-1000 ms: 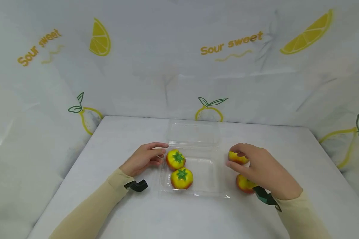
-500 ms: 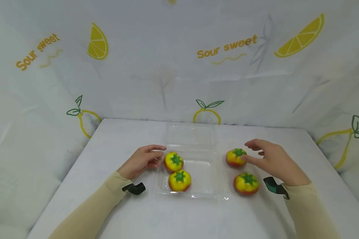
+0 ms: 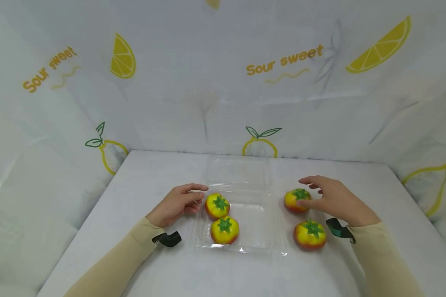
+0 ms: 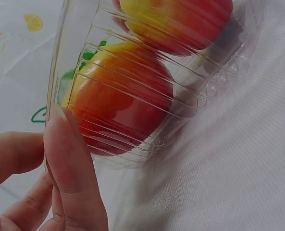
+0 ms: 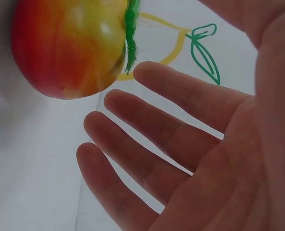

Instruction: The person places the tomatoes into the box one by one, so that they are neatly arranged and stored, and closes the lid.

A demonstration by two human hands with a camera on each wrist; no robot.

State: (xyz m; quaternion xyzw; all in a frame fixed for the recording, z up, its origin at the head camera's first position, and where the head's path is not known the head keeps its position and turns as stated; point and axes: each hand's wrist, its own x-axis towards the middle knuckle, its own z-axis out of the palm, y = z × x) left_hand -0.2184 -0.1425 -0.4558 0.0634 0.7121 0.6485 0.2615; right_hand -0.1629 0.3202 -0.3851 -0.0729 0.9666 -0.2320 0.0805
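Clear box [image 3: 253,222], left half occupied

We list one transparent plastic box on a white table [image 3: 208,276], its lid [image 3: 239,172] laid back on the far side.

Contents: two yellow-red fruits with green star-shaped tops, a far-left fruit [image 3: 217,205] and a near-left fruit [image 3: 224,230], one before the other along the left side.

Outside, right of the box: a far-right fruit [image 3: 292,199] and a near-right fruit [image 3: 309,235], both green side up.

Left hand [image 3: 175,206]: we find thumb and fingers nipped together on the box's left rim.

Right hand [image 3: 336,201]: fingers apart and nearly straight, grasping nothing, beside the far-right fruit. The thumb overlaps that fruit in the head view; we cannot tell whether they touch.

Also recorded: beige sleeves [image 3: 115,262], and a pale backdrop [image 3: 208,82] printed with lemons and "Sour sweet".
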